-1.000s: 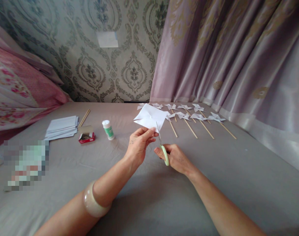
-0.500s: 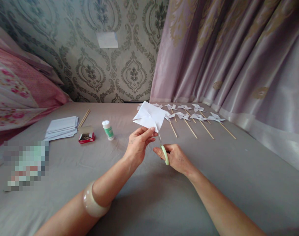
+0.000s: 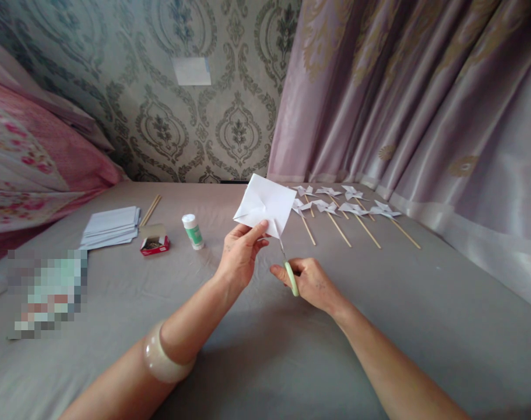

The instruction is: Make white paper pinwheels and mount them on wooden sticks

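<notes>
A square of white paper is pinched at its lower edge between the thumb and fingers of my left hand. Cuts run inward from its left and lower corners. My right hand grips scissors with pale green handles, thumb and fingers closed about them. The blades stand at the paper's lower corner, partly overlapping it. Behind and to the right lie several white paper pinwheels on wooden sticks, in two rows; the held sheet hides some of them.
On the left are a stack of white paper, wooden sticks, an open red box of small items and a green-and-white glue stick. Farther left is a blurred packet. A pink curtain hangs at the back right.
My left hand has shifted slightly left, and its grip on the paper's lower edge has moved away from the blades. The scissors remain at the lower corner, with the right hand almost unmoved.
</notes>
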{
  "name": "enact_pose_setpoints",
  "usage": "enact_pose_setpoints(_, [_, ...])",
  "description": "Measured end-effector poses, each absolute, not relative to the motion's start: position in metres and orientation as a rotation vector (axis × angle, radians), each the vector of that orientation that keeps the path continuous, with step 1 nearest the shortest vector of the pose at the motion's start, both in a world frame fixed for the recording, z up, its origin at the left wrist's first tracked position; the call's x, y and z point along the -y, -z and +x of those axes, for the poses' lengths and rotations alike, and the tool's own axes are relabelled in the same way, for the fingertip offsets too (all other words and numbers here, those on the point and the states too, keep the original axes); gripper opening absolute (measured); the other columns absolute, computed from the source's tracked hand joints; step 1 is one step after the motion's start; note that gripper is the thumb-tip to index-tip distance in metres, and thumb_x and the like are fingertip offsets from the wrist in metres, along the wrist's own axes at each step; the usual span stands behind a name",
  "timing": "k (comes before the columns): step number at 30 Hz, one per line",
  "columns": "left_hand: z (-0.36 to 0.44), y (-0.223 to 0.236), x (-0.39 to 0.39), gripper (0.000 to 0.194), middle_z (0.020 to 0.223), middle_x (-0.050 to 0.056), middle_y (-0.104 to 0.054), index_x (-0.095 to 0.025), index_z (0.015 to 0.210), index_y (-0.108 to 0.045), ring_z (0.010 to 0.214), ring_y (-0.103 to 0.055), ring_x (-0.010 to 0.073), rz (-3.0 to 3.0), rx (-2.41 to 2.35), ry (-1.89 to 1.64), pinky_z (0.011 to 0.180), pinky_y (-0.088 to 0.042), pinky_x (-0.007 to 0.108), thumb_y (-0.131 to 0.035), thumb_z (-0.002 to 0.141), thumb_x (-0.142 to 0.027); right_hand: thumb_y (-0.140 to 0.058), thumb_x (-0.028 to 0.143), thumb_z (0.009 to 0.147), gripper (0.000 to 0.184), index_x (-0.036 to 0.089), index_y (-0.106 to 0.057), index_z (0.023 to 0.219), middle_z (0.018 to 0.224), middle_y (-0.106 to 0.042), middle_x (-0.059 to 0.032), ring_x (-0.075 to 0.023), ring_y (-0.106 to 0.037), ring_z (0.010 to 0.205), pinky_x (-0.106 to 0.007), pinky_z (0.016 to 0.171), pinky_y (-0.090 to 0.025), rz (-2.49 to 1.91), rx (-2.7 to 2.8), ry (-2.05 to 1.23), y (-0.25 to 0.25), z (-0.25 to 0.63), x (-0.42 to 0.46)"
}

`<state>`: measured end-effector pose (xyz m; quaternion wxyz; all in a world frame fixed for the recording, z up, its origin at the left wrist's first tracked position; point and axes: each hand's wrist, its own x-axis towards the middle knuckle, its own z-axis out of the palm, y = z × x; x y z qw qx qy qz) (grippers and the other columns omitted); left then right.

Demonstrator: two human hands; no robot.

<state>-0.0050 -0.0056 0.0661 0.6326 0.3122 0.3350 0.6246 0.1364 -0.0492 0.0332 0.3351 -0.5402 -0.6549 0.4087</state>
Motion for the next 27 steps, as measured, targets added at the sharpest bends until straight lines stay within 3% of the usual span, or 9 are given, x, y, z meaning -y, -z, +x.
enact_pose_setpoints(18, [0.005,-0.059,0.018,0.022,0.068,0.001,-0.065,-0.012,0.071,-0.070,0.053,-0.052,0.0054,0.801,-0.750,-1.328,0.054,-0.041,0.020,-0.082,0.056,-0.022,-0.054,0.061,0.079,0.048,0.019,-0.043,0.060,0.058,-0.039,0.0044,-0.0100,-0.036,0.057,-0.025,0.053,-0.028,-1.333,1.767,-0.965,-0.042,0.140,0.051])
enact_pose_setpoints(27, [0.005,-0.060,0.017,0.022,0.065,0.000,-0.063,-0.012,0.069,-0.069,0.052,-0.051,0.0056,0.796,-0.757,-1.335,0.055,-0.041,0.021,-0.082,0.055,-0.023,-0.055,0.064,0.075,0.051,0.019,-0.043,0.056,0.054,-0.037,0.0047,-0.0096,-0.033,0.054,-0.026,0.051,-0.027,-1.361,1.721,-0.964,-0.041,0.139,0.051])
